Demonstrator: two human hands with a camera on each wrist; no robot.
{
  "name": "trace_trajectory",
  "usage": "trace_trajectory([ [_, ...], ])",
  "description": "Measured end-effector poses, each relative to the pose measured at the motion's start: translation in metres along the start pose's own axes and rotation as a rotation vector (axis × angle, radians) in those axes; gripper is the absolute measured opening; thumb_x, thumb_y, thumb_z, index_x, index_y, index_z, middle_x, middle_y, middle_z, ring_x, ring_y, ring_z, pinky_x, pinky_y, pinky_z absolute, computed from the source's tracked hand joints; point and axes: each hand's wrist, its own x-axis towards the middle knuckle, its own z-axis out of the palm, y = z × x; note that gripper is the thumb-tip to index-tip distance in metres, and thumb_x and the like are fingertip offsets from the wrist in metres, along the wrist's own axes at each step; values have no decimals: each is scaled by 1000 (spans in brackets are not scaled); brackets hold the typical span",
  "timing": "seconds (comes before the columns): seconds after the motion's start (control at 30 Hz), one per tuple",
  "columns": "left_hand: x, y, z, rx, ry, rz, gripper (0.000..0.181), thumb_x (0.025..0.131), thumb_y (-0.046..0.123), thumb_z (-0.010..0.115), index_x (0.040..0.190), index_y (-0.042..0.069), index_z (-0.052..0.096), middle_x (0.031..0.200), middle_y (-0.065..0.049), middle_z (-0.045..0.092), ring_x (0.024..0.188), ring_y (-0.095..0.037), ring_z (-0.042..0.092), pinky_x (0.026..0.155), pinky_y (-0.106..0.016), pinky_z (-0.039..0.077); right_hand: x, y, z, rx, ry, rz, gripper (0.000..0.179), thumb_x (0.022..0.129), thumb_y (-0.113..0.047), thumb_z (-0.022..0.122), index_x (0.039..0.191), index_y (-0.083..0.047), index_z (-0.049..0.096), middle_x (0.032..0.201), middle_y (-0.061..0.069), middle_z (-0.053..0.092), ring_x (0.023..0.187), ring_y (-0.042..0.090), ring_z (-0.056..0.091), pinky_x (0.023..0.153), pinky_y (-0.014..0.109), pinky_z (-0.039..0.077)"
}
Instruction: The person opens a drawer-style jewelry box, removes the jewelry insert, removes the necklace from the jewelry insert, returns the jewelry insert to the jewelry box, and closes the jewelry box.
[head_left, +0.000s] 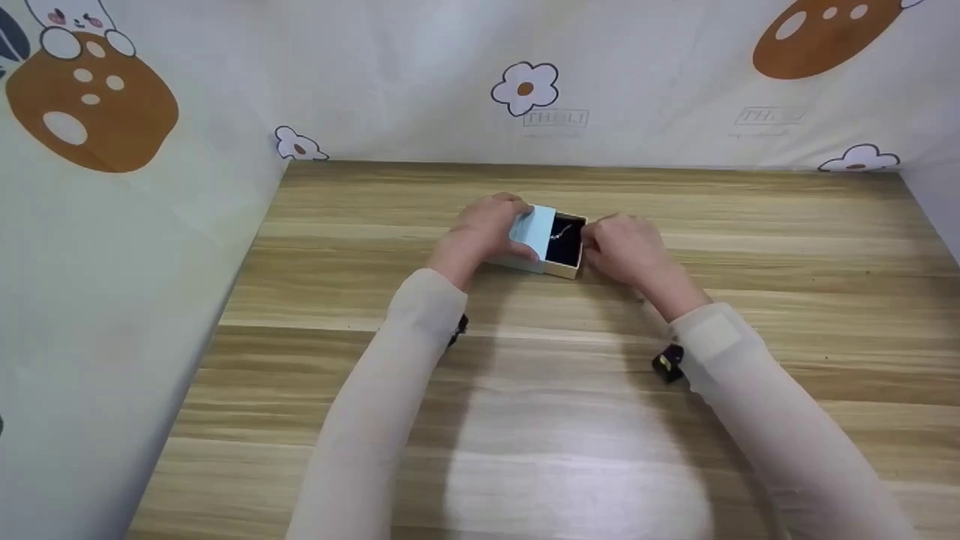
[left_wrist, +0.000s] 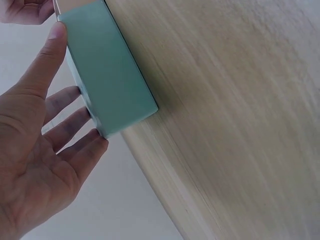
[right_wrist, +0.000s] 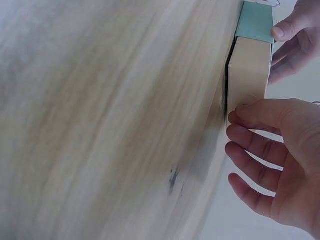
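Observation:
A slide-out jewelry box lies on the wooden table, its pale blue-green sleeve [head_left: 537, 231] to the left. From the sleeve's right end sticks out a cream inner tray [head_left: 560, 269] with a black lining. On that lining rests a thin silvery chain with small bright parts [head_left: 559, 234]. My left hand [head_left: 484, 229] grips the sleeve, thumb on the near side and fingers across the far side. My right hand [head_left: 626, 244] is at the tray's outer end, where thumb and forefinger pinch the end wall in the right wrist view. The sleeve hides the tray's other part.
The wooden tabletop [head_left: 360, 360] runs around the box. Behind and to the left stand pale sheets [head_left: 405, 82] with printed flowers and brown fruit shapes. A small black device [head_left: 667, 364] is on the right wrist.

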Motion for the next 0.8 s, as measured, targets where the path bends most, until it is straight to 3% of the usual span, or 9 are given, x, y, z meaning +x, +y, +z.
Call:
trace_trajectory([
  [0.8,0,0,0,4,-13,-9,82,79,46,82,147,14,50,154,-8,46,140,-28,44,117,-42,38,-6,6,-3,0,-29,-3,14,87,-10,60,74,-8,63,75,12,67,69,29,58,62,50,51],
])
